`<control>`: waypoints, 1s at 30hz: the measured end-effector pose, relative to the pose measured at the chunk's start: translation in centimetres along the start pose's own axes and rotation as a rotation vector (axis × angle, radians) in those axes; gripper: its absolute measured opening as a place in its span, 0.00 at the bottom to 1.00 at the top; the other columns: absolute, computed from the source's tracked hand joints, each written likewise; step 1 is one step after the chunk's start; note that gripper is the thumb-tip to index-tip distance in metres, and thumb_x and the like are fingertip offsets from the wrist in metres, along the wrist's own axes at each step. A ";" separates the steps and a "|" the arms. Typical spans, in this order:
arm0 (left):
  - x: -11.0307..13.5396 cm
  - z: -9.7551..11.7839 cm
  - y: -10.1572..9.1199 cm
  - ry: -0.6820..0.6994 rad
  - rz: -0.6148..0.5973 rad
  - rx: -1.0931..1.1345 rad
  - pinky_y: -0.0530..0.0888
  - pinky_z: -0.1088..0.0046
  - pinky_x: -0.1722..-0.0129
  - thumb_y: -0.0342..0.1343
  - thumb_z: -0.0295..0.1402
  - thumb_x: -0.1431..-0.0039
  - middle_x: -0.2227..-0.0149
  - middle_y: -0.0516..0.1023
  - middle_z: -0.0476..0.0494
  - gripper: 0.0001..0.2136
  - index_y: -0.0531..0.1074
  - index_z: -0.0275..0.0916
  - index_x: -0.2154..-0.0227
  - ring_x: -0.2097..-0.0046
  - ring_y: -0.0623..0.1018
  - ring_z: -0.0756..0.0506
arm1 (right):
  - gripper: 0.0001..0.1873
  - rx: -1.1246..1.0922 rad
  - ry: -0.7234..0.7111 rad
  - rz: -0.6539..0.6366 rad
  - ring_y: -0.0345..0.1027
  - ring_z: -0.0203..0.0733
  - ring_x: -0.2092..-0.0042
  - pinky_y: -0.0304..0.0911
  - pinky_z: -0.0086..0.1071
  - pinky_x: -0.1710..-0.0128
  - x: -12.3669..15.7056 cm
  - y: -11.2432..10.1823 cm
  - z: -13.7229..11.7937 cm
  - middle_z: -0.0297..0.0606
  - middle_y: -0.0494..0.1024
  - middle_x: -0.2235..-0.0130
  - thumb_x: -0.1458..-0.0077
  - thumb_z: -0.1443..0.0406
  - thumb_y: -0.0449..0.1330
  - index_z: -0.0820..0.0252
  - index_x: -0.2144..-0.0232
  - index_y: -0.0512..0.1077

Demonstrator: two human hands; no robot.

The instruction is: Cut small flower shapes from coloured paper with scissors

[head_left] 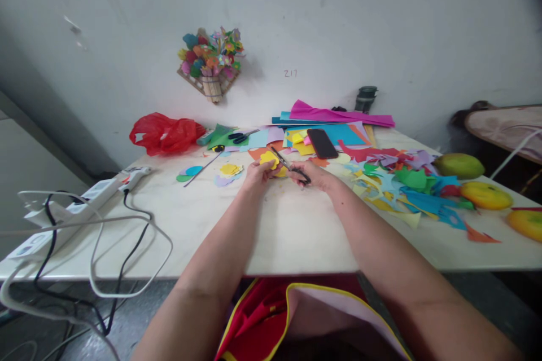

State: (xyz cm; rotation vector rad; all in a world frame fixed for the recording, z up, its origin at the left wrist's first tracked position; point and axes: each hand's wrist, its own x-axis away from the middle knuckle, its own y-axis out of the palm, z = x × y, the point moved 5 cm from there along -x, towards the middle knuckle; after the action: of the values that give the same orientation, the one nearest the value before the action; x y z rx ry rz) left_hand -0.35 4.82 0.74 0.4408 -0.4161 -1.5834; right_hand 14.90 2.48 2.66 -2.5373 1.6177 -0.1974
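My left hand pinches a yellow paper flower with a scalloped edge, over the middle of the table. In my right hand is a pair of scissors with dark handles, its blades pointing up and left beside the flower's right edge. My fingers wrap the handles. Whether the blades are parted is too small to tell. To the left of my hands lie a small stack of yellow cut flowers, some lilac cut pieces, and blue and green rounds.
Coloured scraps and several mangoes cover the table's right side. A phone, paper sheets, second scissors and a red plastic bag sit behind. A power strip with looping cables runs along the left.
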 end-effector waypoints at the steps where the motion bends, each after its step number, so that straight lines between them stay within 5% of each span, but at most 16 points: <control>1: 0.0 0.0 0.0 0.002 -0.001 0.000 0.80 0.66 0.56 0.63 0.22 0.54 0.69 0.80 0.40 0.05 0.76 0.31 0.71 0.66 0.82 0.45 | 0.14 0.005 0.010 0.000 0.54 0.28 0.85 0.47 0.24 0.86 0.0 0.0 0.0 0.27 0.64 0.85 0.54 0.63 0.65 0.59 0.79 0.62; 18: -0.5 -0.4 -0.5 -0.016 0.003 -0.030 0.81 0.66 0.59 0.64 0.22 0.54 0.68 0.81 0.35 0.05 0.76 0.29 0.72 0.65 0.82 0.43 | 0.13 0.023 -0.050 0.076 0.61 0.28 0.83 0.46 0.21 0.87 -0.5 -1.4 1.2 0.30 0.71 0.80 0.51 0.60 0.67 0.61 0.74 0.67; 30: -0.3 -0.5 -0.2 -0.036 -0.060 -0.114 0.78 0.75 0.71 0.65 0.24 0.54 0.72 0.81 0.39 0.07 0.76 0.30 0.70 0.74 0.80 0.48 | 0.13 -0.006 -0.087 0.009 0.65 0.29 0.81 0.50 0.21 0.87 -1.1 -1.4 1.9 0.32 0.75 0.77 0.49 0.59 0.67 0.62 0.68 0.70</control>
State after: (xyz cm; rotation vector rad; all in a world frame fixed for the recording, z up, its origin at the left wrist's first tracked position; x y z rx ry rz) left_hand -0.23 5.18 0.25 0.3407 -0.3406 -1.6659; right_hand 15.99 4.09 1.00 -2.5050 1.5989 -0.0802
